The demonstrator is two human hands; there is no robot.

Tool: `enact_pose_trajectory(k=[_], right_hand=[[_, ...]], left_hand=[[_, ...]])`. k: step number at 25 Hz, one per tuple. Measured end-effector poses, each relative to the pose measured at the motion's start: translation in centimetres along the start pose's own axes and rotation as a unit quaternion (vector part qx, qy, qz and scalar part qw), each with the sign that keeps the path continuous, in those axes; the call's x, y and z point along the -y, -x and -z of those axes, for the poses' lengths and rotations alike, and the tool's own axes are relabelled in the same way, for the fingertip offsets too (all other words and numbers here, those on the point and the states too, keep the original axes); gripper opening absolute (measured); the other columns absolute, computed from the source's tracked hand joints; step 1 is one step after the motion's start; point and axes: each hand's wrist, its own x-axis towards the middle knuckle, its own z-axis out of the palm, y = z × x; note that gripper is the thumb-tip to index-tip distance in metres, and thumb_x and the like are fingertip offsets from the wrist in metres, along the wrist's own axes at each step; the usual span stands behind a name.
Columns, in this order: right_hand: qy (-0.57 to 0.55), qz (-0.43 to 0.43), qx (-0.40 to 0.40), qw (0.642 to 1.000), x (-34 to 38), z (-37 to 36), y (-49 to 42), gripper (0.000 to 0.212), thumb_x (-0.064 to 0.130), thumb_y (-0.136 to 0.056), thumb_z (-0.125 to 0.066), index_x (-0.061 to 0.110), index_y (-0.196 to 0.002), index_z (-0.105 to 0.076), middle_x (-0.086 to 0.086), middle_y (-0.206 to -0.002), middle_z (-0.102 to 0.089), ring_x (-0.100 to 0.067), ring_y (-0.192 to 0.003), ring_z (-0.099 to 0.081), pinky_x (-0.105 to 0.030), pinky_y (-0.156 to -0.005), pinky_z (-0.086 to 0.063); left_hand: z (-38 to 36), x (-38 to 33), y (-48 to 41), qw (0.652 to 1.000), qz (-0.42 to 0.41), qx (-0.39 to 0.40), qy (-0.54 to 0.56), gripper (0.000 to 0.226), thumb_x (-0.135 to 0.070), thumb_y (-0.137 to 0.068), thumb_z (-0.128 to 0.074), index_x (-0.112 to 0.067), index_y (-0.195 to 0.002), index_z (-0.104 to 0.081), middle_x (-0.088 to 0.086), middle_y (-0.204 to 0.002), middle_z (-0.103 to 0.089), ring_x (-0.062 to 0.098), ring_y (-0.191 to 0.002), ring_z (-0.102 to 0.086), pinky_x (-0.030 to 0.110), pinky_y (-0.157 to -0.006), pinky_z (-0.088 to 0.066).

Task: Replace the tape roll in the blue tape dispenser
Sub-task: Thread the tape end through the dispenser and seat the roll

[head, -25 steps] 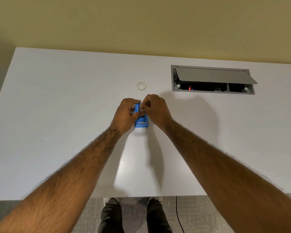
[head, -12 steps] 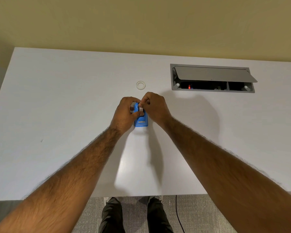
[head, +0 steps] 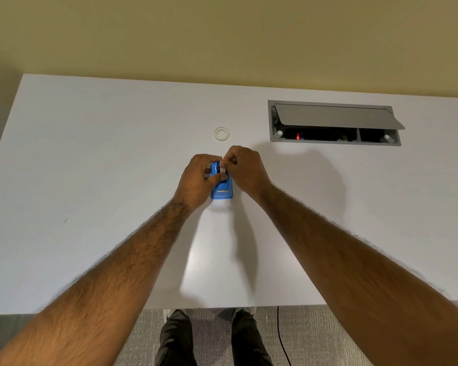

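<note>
Left hand [head: 196,178] around dispenser [head: 222,193]; table [head: 90,154] centre

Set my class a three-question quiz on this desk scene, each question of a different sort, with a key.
1. True or false: the left hand lies flat on the table, clear of the blue tape dispenser.
2. Where is the loose white ring? A: in the right hand. B: on the table, beyond both hands. C: inside the grey cable box.
3. Fill in: the cable box's flap stands ___.
Key: 1 false, the left hand grips the dispenser while the right hand pinches a white piece at its top. 2 B. 3 open.
</note>
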Motion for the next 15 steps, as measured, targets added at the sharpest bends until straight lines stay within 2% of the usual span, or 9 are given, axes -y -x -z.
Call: enact_pose_trajectory(k=[2, 6, 12, 15], right_hand=[[0.002, 0.001, 0.003, 1.000, 0.18, 0.13, -0.11, 0.010, 0.016, -0.088, -0.058, 0.011, -0.080, -0.062, -0.005, -0.081, -0.068, -0.016, -0.073, -0.060, -0.028, -0.069, -0.051], [0.012, 0.013, 0.012, 1.000, 0.37, 0.12, -0.44, 0.014, 0.018, -0.090, -0.058, 0.013, -0.076, -0.058, -0.007, -0.081, -0.067, -0.016, -0.072, -0.059, -0.029, -0.069, -0.051], [0.012, 0.006, 0.009, 1.000, 0.40, 0.14, -0.75, 0.017, 0.018, -0.091, -0.058, 0.005, -0.083, -0.066, -0.011, -0.084, -0.069, -0.018, -0.074, -0.061, -0.023, -0.068, -0.046], [0.030, 0.007, 0.007, 1.000, 0.26, 0.16, -0.54, 0.017, 0.017, -0.093, -0.053, 0.006, -0.086, -0.064, -0.009, -0.082, -0.066, -0.016, -0.072, -0.058, -0.026, -0.069, -0.049]], left_hand=[[-0.01, -0.13, 0.00, 1.000, 0.002, 0.001, 0.007, 0.034, -0.025, -0.088, -0.074, -0.020, -0.120, -0.064, -0.007, -0.115, -0.056, 0.012, -0.100, -0.056, 0.007, -0.080, -0.040], [0.00, -0.08, -0.02, 1.000, 0.008, -0.002, 0.021, 0.035, -0.021, -0.084, -0.078, -0.022, -0.116, -0.064, -0.008, -0.114, -0.055, 0.015, -0.100, -0.058, 0.024, -0.088, -0.049], [0.15, -0.45, 0.14, 1.000, 0.000, 0.005, 0.014, 0.040, -0.016, -0.078, -0.081, -0.029, -0.108, -0.059, -0.009, -0.112, -0.054, 0.020, -0.100, -0.061, 0.034, -0.088, -0.053], [-0.01, -0.45, 0.18, 1.000, -0.007, 0.006, 0.006, 0.040, -0.016, -0.077, -0.080, -0.027, -0.109, -0.059, -0.007, -0.111, -0.055, 0.020, -0.099, -0.061, 0.036, -0.088, -0.054]])
